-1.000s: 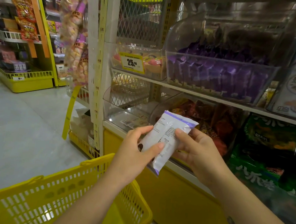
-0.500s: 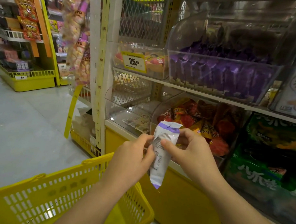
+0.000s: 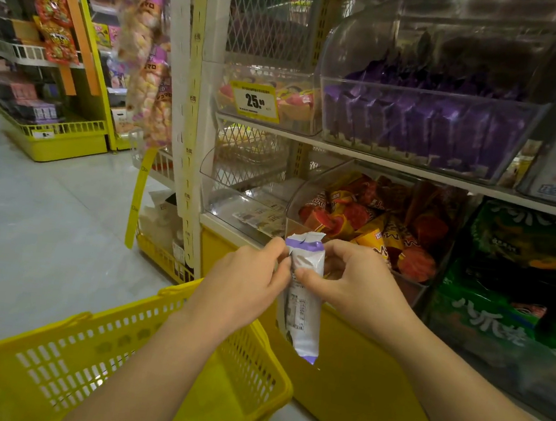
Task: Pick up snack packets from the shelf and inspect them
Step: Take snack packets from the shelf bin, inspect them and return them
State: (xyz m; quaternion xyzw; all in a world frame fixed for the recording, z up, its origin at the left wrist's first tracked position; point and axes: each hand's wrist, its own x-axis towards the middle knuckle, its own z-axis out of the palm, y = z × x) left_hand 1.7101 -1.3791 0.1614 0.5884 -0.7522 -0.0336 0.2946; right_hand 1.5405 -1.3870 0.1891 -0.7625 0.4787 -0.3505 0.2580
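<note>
Snack packet is off the shelf and upright in front of it. Fingers of left hand and right hand pinch its top. Pickup done; inspection apparently under way; other packets remain.

Packet white, purple ends; basket yellow; bin packets purple; price tag yellow.

Single head-worn wide-angle view, facing forward-down, close to shelf at right, floor at left

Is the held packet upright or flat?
Upright: the packet hangs lengthwise downward, left hand and right hand pinching its upper half.
</note>
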